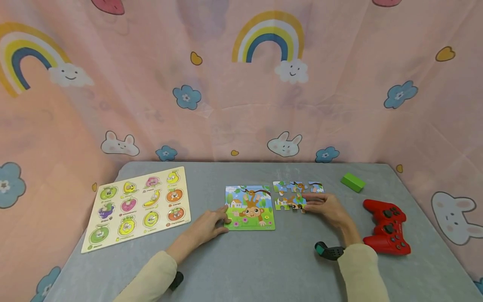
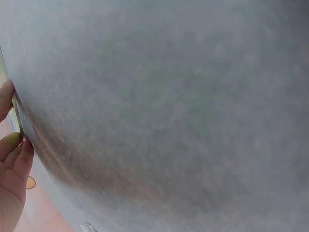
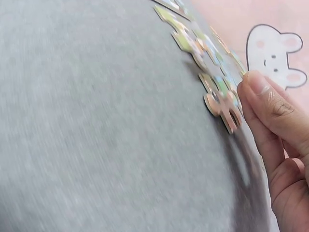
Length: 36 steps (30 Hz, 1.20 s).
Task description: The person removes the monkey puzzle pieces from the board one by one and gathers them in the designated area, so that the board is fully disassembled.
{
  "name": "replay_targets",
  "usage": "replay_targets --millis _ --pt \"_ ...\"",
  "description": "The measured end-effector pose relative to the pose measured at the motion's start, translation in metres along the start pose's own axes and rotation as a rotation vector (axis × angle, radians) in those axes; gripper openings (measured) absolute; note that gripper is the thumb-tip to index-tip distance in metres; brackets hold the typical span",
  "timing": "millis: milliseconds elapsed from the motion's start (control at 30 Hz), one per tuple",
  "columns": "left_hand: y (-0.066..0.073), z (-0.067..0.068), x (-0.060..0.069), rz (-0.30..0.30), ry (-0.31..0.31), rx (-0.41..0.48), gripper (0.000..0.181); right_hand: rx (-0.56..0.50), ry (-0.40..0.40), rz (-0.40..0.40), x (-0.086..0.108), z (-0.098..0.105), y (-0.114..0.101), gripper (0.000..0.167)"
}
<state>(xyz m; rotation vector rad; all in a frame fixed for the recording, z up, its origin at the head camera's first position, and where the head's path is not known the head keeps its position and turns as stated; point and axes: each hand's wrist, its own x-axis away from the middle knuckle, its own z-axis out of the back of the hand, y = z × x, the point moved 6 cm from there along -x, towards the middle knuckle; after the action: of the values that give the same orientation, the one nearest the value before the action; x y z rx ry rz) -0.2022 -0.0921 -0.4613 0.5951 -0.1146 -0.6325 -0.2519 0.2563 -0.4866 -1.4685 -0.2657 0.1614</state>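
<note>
A framed monkey jigsaw puzzle (image 1: 250, 208) lies flat near the middle of the table. My left hand (image 1: 209, 224) rests its fingertips along the left edge of this puzzle; in the left wrist view, the fingers (image 2: 14, 154) meet the thin edge of the board. To the right lie several loose jigsaw pieces (image 1: 282, 204) in two rough rows, with monkey parts, greenery and sky on them. My right hand (image 1: 328, 207) reaches in at their right end. In the right wrist view, its thumb (image 3: 263, 94) and forefinger come together beside the pieces; whether one is between them is hidden.
At the left lies a fruit picture board (image 1: 139, 205). A green block (image 1: 352, 182) sits at the back right, and a red game controller (image 1: 386, 226) lies right of the right forearm. A patterned pink curtain (image 1: 226, 117) hangs behind the grey table (image 1: 264, 268).
</note>
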Motion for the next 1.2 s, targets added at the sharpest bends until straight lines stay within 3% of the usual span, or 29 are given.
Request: replay_targets --millis 567,933,1200 --pt "0.000 0.000 0.002 -0.007 0.003 -0.001 0.016 0.085 0.088 -0.038 0.014 0.031 0.008 0.056" --pt "0.000 0.000 0.002 0.001 0.003 0.003 0.015 0.085 0.118 -0.070 0.026 0.050 0.012 0.055" --pt "-0.001 0.000 0.001 0.004 0.001 0.005 0.016 0.194 0.137 -0.106 0.029 0.060 0.013 0.061"
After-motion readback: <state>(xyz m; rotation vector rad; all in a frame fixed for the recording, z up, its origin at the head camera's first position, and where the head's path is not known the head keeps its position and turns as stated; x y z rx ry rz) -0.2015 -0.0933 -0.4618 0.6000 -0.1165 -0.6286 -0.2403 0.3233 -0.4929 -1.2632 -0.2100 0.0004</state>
